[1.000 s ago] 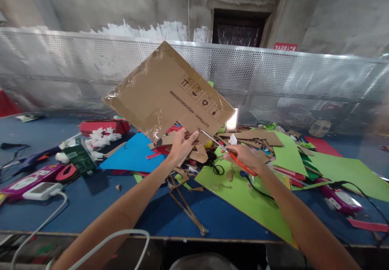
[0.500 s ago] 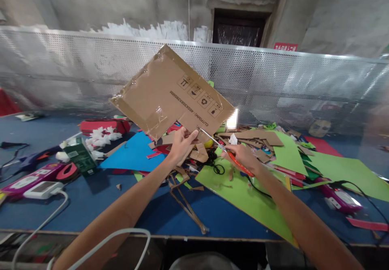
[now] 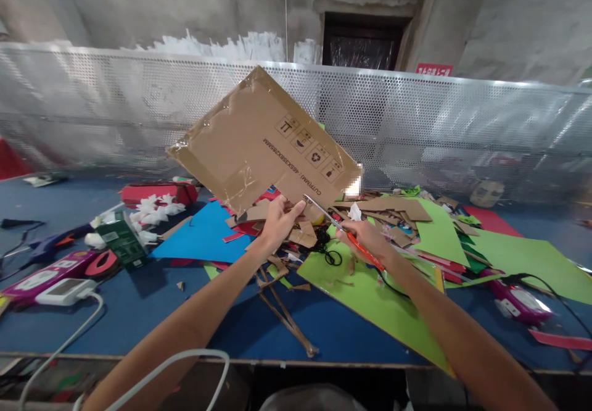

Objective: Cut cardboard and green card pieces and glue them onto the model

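A large piece of brown cardboard (image 3: pixel 240 133), printed with box symbols and patched with clear tape, is held up at a slant over the table. My left hand (image 3: pixel 280 221) pinches its lower edge, thumb on the near face. In my right hand (image 3: pixel 365 238) are scissors (image 3: pixel 367 253) with orange handles, the fingers closed round them. Their metal blades reach up and left to the cardboard's lower edge, just right of my left thumb. How far the blades are apart I cannot make out.
Cardboard scraps (image 3: pixel 393 207) pile up behind my hands. Green sheets (image 3: pixel 361 300) lie under my right forearm, a blue sheet (image 3: pixel 203 238) to the left. A green box (image 3: pixel 121 238), purple power strips and a glue gun (image 3: pixel 50 241) sit on the blue table. A perforated metal screen (image 3: pixel 416 127) stands behind.
The cardboard has shifted slightly to the right and its face has turned a little. My left hand has moved a little with it; the scissors stay at its lower edge.
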`<state>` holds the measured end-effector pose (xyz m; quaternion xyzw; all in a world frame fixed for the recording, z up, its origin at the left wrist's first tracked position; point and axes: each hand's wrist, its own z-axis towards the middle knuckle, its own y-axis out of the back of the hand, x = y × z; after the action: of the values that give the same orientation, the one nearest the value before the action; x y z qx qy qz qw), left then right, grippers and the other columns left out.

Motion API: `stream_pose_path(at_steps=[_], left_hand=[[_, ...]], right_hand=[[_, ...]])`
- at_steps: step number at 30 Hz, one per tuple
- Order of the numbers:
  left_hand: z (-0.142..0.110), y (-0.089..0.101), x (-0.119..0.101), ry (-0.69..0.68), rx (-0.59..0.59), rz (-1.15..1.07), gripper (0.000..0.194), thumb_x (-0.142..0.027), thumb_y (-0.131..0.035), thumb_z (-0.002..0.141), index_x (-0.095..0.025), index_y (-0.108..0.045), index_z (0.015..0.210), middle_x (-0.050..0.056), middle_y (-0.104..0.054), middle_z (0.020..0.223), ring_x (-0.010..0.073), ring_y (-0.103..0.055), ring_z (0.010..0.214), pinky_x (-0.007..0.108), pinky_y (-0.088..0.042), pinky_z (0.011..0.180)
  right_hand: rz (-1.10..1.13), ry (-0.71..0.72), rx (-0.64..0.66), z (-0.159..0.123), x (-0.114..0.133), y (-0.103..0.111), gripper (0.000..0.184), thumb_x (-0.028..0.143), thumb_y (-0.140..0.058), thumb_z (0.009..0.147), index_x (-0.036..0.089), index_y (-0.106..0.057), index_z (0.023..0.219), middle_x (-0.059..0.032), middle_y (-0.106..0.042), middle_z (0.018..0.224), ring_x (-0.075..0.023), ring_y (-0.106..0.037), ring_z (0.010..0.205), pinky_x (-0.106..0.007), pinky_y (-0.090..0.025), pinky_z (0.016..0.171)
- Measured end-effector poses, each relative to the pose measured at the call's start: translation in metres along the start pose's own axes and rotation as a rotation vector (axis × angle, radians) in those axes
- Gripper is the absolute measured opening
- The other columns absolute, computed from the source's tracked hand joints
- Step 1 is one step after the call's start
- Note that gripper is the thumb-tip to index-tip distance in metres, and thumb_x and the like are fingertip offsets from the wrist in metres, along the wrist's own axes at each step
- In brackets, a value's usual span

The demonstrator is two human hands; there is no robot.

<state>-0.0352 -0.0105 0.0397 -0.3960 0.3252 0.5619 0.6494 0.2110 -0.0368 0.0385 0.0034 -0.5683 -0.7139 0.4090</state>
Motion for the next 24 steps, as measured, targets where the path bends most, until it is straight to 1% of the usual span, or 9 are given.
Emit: stream_pose_path(at_steps=[2, 5, 7, 11, 15, 18, 21, 24], left_hand=[[0.0004, 0.0001, 0.0014, 0.004, -0.029, -0.014, 0.042, -0.051, -0.085, 0.074, -0.017, -0.066, 0.088, 0.002, -0.071, 0.079, 0.0168, -0.068, 0.067, 0.030, -0.062, 0.064], [0.0009, -0.0003, 0.0032, 0.008, -0.037, -0.030, 0.043, -0.051, -0.087, 0.072, -0.016, -0.066, 0.088, 0.003, -0.071, 0.078, 0.0173, -0.069, 0.067, 0.031, -0.063, 0.064], [0.0004, -0.0015, 0.0032, 0.016, -0.017, -0.037, 0.045, -0.052, -0.087, 0.071, -0.016, -0.067, 0.090, 0.003, -0.072, 0.079, 0.0180, -0.070, 0.067, 0.031, -0.063, 0.062], [-0.0026, -0.0067, 0.0005, 0.043, 0.068, -0.022, 0.050, -0.055, -0.087, 0.069, -0.016, -0.069, 0.095, 0.004, -0.073, 0.080, 0.0173, -0.068, 0.061, 0.033, -0.064, 0.060], [-0.0045, -0.0097, -0.0008, 0.049, 0.100, -0.011, 0.051, -0.058, -0.086, 0.070, -0.016, -0.070, 0.093, 0.004, -0.074, 0.079, 0.0167, -0.068, 0.059, 0.034, -0.065, 0.062], [-0.0031, -0.0086, 0.0021, 0.063, 0.098, -0.021, 0.051, -0.059, -0.086, 0.070, -0.016, -0.069, 0.092, 0.004, -0.073, 0.079, 0.0160, -0.068, 0.060, 0.033, -0.064, 0.063], [-0.0007, -0.0061, 0.0062, 0.080, 0.085, -0.051, 0.052, -0.056, -0.089, 0.069, -0.016, -0.069, 0.097, 0.004, -0.074, 0.085, 0.0166, -0.070, 0.067, 0.031, -0.064, 0.065], [0.0013, -0.0032, 0.0072, 0.063, 0.007, -0.122, 0.053, -0.056, -0.088, 0.070, -0.017, -0.069, 0.101, 0.003, -0.074, 0.090, 0.0156, -0.068, 0.070, 0.029, -0.062, 0.064]], right_hand=[[0.018, 0.006, -0.007, -0.0001, 0.0002, -0.0016, 0.046, 0.059, -0.050, 0.099, 0.020, -0.059, 0.076, 0.0011, -0.055, 0.067, -0.0148, -0.049, 0.061, -0.026, -0.033, 0.060], [0.041, 0.011, 0.006, -0.0001, 0.0018, -0.0017, 0.043, 0.057, -0.053, 0.098, 0.020, -0.060, 0.078, 0.0011, -0.056, 0.068, -0.0151, -0.049, 0.062, -0.026, -0.034, 0.061], [0.049, 0.019, 0.019, 0.0000, 0.0029, -0.0003, 0.040, 0.056, -0.055, 0.097, 0.021, -0.059, 0.079, 0.0014, -0.056, 0.068, -0.0151, -0.049, 0.062, -0.026, -0.034, 0.062], [0.042, 0.010, 0.027, 0.0001, 0.0042, 0.0034, 0.037, 0.056, -0.058, 0.096, 0.021, -0.062, 0.084, 0.0008, -0.059, 0.072, -0.0153, -0.051, 0.064, -0.026, -0.035, 0.063], [-0.006, -0.017, 0.007, 0.0000, 0.0052, 0.0056, 0.040, 0.057, -0.058, 0.095, 0.020, -0.065, 0.081, 0.0008, -0.059, 0.067, -0.0153, -0.051, 0.062, -0.026, -0.034, 0.063], [0.010, -0.012, -0.010, 0.0000, 0.0055, 0.0045, 0.043, 0.057, -0.055, 0.097, 0.020, -0.065, 0.078, 0.0008, -0.056, 0.065, -0.0155, -0.051, 0.061, -0.027, -0.035, 0.063], [0.051, -0.011, -0.027, 0.0002, 0.0040, 0.0014, 0.043, 0.058, -0.054, 0.098, 0.021, -0.062, 0.078, 0.0005, -0.056, 0.066, -0.0161, -0.051, 0.062, -0.027, -0.036, 0.063], [0.083, 0.002, -0.009, 0.0007, 0.0022, -0.0009, 0.042, 0.057, -0.055, 0.098, 0.021, -0.060, 0.077, 0.0003, -0.055, 0.066, -0.0169, -0.052, 0.063, -0.027, -0.037, 0.062]])
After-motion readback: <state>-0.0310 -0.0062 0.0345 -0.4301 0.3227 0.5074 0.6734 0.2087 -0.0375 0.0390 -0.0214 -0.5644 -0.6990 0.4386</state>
